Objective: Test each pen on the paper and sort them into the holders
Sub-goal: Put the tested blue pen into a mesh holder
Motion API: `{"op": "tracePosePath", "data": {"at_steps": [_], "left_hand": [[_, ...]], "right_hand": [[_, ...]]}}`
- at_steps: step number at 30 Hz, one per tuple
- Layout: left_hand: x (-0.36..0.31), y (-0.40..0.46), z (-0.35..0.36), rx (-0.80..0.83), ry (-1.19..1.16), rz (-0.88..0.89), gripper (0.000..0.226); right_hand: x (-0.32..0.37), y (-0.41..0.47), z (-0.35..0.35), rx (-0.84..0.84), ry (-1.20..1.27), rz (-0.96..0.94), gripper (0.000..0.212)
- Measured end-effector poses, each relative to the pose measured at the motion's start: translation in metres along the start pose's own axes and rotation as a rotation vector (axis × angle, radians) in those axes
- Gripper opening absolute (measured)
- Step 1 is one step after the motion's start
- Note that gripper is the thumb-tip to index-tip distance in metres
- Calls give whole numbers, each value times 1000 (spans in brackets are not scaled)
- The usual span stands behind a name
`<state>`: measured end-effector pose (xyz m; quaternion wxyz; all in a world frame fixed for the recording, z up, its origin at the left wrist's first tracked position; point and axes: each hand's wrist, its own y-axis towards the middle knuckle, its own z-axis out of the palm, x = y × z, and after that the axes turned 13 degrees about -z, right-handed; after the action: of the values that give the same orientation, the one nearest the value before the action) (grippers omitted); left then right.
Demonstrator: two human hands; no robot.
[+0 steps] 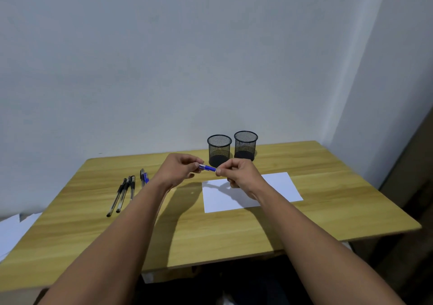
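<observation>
I hold a blue pen level above the table, in front of the holders. My left hand pinches its left end and my right hand pinches its right end. A white sheet of paper lies on the table under and right of my right hand. Two black mesh pen holders stand at the back, the left holder and the right holder; I see no pens in either. Three black pens lie at the left, and blue pens lie just beside them, partly hidden by my left forearm.
The wooden table stands against a pale wall, with its right edge near a corner. White sheets lie off the table's left side, lower down.
</observation>
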<state>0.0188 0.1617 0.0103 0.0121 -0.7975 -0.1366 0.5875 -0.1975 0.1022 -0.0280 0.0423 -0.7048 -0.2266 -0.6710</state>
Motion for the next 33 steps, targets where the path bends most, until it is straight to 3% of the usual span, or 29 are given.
{"op": "tracePosePath", "data": {"at_steps": [6,9,13,18,26,33], "left_hand": [[-49,25,31,-17,191,208,26],[-66,57,54,-142,361,275,39],[-73,104,83,-258,698,304,65],[-74,159,115,-255,958,270,99],[-63,198,138,-399,1025,284,71],[-65,196,139,-371,1058,264,75]], "right_hand": [[28,26,-40,208,-384,-49,25],[42,57,-72,39,-529,-101,18],[51,99,-117,-292,-492,-180,22],[36,146,-136,-397,-542,-216,19],[-20,177,-126,-285,-712,-76,12],[-21,170,-120,-312,-724,-56,33]]}}
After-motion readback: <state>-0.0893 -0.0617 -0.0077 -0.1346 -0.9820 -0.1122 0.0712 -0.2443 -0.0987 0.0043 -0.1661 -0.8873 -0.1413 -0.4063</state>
